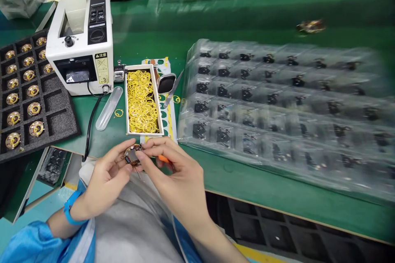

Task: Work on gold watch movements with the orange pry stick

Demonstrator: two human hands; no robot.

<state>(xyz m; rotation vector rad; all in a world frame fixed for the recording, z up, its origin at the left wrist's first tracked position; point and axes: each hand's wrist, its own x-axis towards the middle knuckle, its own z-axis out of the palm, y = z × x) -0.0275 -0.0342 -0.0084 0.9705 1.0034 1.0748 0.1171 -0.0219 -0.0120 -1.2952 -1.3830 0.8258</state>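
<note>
In the head view, the left hand (106, 178) and right hand (177, 174) are working together just above the near edge of the desk (247, 176). The left thumb and fingers are curling around a small round part (132, 156), steadying it at the fingertips, while the right thumb and forefinger are closing on it from the other side, apparently pinching it. An orange-handled tool (163, 158) is showing beneath the right fingers, though how it is held is hidden. A blue wrist strap (69, 209) is circling the left wrist above a blue sleeve (31, 240). Straight ahead of the hands, a white box (126, 98) of yellow rings (142, 100) is sitting near the middle of the desk, seemingly kept close for quick picking, and one loose ring (119, 112) is lying beside it. A white tape dispenser (80, 41) is standing behind the box's left side. Toward the left edge, a black foam tray (61, 111) is holding gold discs (12, 118) in separate cells, apparently to keep them from touching. Along the right side, a clear blister tray (185, 119) is spreading out across the desk, with small black parts (199, 130) seated in rows of pockets, probably for orderly reaching.
</note>
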